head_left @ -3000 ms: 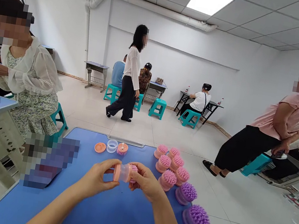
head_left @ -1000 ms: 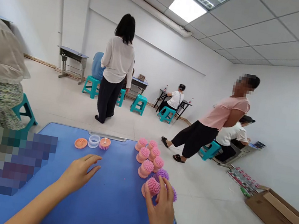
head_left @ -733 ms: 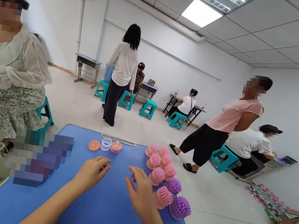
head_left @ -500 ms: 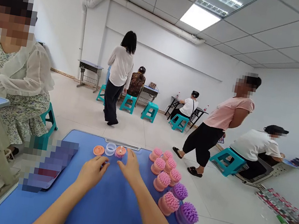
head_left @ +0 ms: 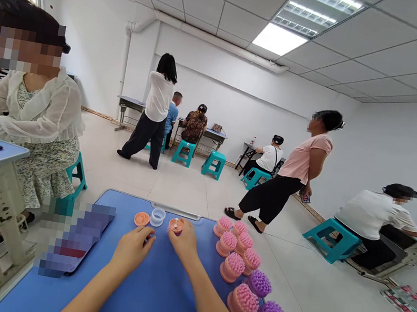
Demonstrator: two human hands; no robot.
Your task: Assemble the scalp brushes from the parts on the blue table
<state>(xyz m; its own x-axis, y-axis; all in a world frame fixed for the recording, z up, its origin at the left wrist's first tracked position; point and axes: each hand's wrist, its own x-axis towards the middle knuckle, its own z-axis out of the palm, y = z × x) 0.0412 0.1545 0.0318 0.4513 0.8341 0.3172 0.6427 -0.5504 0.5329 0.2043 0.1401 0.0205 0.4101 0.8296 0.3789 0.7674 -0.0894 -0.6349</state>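
Blue work table (head_left: pixel 153 296), left hand (head_left: pixel 132 249) open, fingers just below a clear plastic ring (head_left: pixel 157 216), right hand (head_left: pixel 183 240) with fingertips touching an orange bristled brush base (head_left: pixel 176 226), grip unclear, pink and purple bristle brushes (head_left: pixel 232 267) right of the fingers

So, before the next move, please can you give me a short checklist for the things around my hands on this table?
1. Right hand on the orange brush base: ok, fingertips touch it; the grip cannot be told.
2. Left hand apart from the parts: ok, nearest the clear plastic cup, not touching.
3. Orange disc on the blue table: ok, lying left of the cup.
4. Pink and purple brushes away from the hands: ok, grouped to the right.
5. Blurred object left of the parts: cannot tell what it is.
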